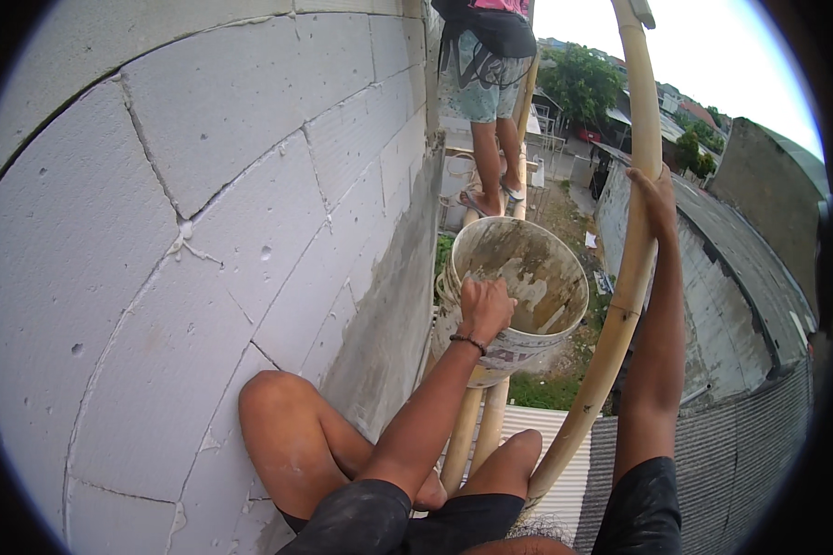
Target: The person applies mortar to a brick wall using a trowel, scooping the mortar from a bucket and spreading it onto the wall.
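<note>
A white plastic bucket (pixel 565 277), its inside crusted with dried mortar, stands tilted toward me over the bamboo poles ahead of my knees. My left hand (pixel 487 310), with a dark bead bracelet at its wrist, is closed over the bucket's near rim. Part of its fingers are hidden inside the rim. To the right, a thick upright bamboo pole (pixel 631 268) curves through the view. My right hand (pixel 655 199) is wrapped round this pole at about the height of the far roofs, the arm stretched out.
A wall of pale grey blocks (pixel 222 305) runs close along my left. Beyond the bucket another person (pixel 491 120) in sandals stands on the bamboo poles (pixel 477 425) of the scaffold. Below lie a ground strip (pixel 551 370) and corrugated roofing (pixel 703 462).
</note>
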{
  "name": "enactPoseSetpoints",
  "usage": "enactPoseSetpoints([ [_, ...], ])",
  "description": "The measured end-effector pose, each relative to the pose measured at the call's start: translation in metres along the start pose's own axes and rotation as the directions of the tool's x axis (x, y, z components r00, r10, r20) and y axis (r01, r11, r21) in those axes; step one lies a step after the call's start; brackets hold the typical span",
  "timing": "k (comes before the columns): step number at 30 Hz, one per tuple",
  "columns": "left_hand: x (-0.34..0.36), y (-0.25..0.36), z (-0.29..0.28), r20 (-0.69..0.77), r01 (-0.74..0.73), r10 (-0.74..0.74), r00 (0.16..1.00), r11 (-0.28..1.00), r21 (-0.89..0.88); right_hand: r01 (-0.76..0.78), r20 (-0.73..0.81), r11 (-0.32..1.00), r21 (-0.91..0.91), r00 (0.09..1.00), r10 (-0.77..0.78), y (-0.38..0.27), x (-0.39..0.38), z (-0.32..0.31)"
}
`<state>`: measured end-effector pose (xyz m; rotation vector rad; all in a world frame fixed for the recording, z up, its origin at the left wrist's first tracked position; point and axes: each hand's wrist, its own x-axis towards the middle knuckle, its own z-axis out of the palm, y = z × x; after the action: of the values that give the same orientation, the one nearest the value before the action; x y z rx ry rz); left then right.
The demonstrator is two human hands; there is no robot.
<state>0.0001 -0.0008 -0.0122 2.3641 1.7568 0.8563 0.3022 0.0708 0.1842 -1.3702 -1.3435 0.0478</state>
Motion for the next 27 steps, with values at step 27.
enactPoseSetpoints([
  [27, 0.002, -0.002, 0.009, -0.003, 0.010, -0.010, 1.000, 1.000, -0.030, -0.055, 0.023, 0.998, 0.012, 0.998, 0.055, -0.011, -0.006, 0.000],
])
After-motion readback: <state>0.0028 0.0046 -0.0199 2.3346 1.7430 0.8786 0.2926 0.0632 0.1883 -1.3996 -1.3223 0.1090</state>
